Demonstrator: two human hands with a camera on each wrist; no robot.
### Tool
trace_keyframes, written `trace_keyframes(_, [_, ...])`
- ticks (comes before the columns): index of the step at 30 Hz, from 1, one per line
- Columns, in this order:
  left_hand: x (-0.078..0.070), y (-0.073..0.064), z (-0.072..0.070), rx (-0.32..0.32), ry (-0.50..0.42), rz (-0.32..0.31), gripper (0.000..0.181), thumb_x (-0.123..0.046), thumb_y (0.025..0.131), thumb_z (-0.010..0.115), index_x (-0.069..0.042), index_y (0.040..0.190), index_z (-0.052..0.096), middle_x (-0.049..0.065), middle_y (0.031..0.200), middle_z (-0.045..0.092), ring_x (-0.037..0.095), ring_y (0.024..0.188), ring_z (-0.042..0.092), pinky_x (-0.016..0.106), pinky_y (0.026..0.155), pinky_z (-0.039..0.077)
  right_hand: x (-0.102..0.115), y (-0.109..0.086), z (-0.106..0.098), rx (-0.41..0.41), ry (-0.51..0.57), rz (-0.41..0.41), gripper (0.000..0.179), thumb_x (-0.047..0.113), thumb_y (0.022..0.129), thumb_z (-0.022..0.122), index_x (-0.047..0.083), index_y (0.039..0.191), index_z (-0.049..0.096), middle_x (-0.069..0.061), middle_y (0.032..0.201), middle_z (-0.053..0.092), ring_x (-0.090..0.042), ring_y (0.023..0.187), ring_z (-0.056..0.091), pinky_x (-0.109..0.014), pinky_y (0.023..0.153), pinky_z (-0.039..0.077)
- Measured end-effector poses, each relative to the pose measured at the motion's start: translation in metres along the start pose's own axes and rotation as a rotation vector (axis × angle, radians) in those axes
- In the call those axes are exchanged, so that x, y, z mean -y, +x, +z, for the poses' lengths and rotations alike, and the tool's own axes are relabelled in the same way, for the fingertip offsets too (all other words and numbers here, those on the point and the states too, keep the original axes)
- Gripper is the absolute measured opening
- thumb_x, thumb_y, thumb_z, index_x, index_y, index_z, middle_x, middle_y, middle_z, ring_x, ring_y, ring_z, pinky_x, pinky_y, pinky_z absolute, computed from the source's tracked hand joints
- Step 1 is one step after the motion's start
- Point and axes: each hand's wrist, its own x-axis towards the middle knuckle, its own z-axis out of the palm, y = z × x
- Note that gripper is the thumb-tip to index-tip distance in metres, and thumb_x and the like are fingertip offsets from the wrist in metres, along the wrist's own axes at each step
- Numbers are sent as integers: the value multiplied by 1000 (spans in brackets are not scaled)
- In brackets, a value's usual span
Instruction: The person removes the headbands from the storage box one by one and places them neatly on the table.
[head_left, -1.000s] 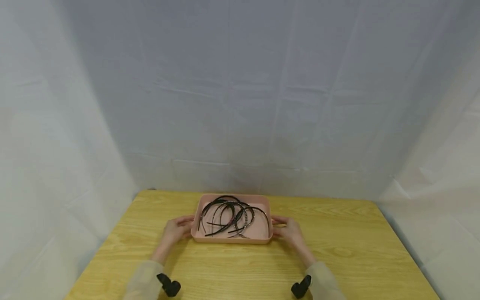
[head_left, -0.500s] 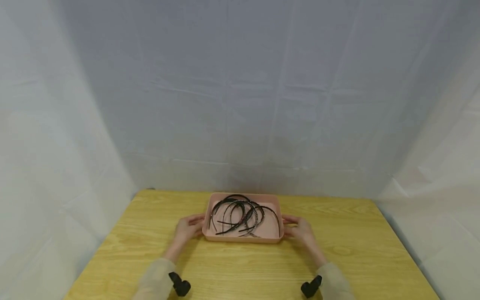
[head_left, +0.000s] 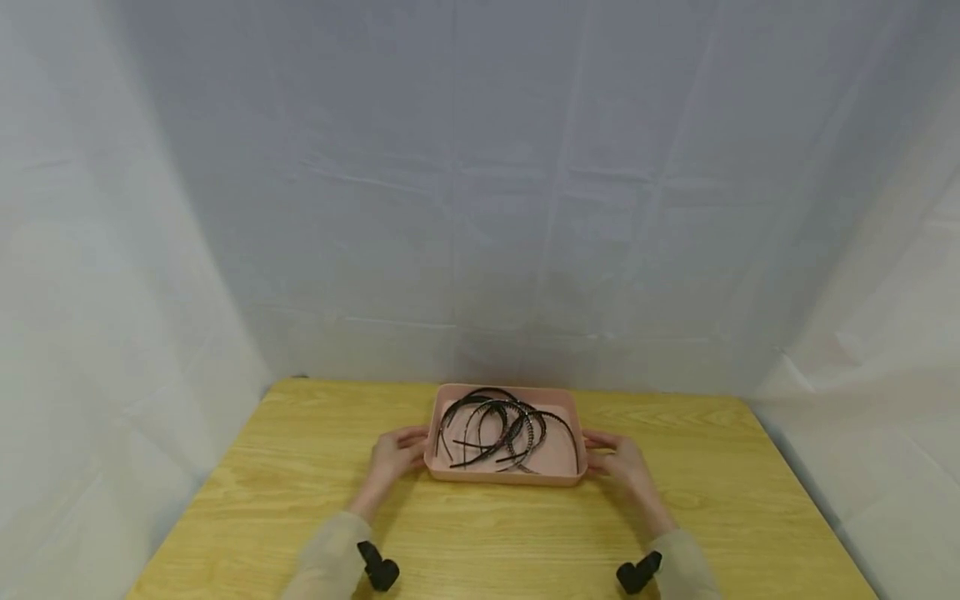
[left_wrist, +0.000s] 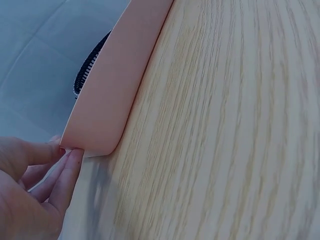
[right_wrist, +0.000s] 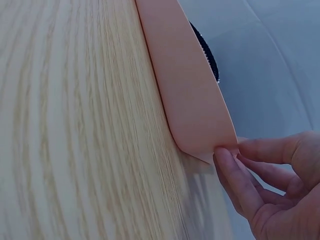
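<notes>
A shallow pink tray [head_left: 507, 479] stands near the back edge of the table, with several dark headbands [head_left: 491, 425] lying tangled inside it. My left hand [head_left: 394, 455] holds the tray's left end, and the left wrist view shows its fingertips [left_wrist: 73, 156] pinching the rim at the corner. At the opposite end, my right hand [head_left: 624, 458] pinches the rim between thumb and fingers. From both wrists the pink outer wall [right_wrist: 192, 85] shows, its base at the tabletop. Most of the headbands are hidden behind that wall in the wrist views; only a toothed dark curve [left_wrist: 89, 65] rises over it.
The yellow wood-grain table [head_left: 510, 542] spreads around the tray on the left, right and front. A pale sheet [head_left: 480, 250] hangs close behind the table's back edge, with more sheeting [head_left: 97, 333] along both sides. Black wrist devices [head_left: 381, 568] sit at the sleeve cuffs.
Both hands and the pink tray have moved steadily to the right across the table, the headbands riding along inside. The grip on each end looks the same throughout.
</notes>
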Motion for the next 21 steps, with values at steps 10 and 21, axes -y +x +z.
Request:
trace_keyframes(10, [-3, -1, 7, 4, -27, 21, 30, 7, 96, 62, 15, 125, 63, 33, 117, 67, 39, 102, 71, 35, 74, 63, -1, -1, -7, 28, 21, 1, 50, -11, 89, 66, -13, 138, 55, -34, 128, 61, -25, 94, 72, -34, 76, 62])
trace_keyframes(21, [-3, 9, -4, 19, 53, -6, 29, -1, 98, 65, 9, 125, 66, 26, 116, 69, 35, 96, 72, 36, 71, 63, 8, 8, -4, 97, 8, 30, 46, -2, 99, 58, -14, 143, 47, -32, 120, 63, -27, 90, 72, -41, 76, 62])
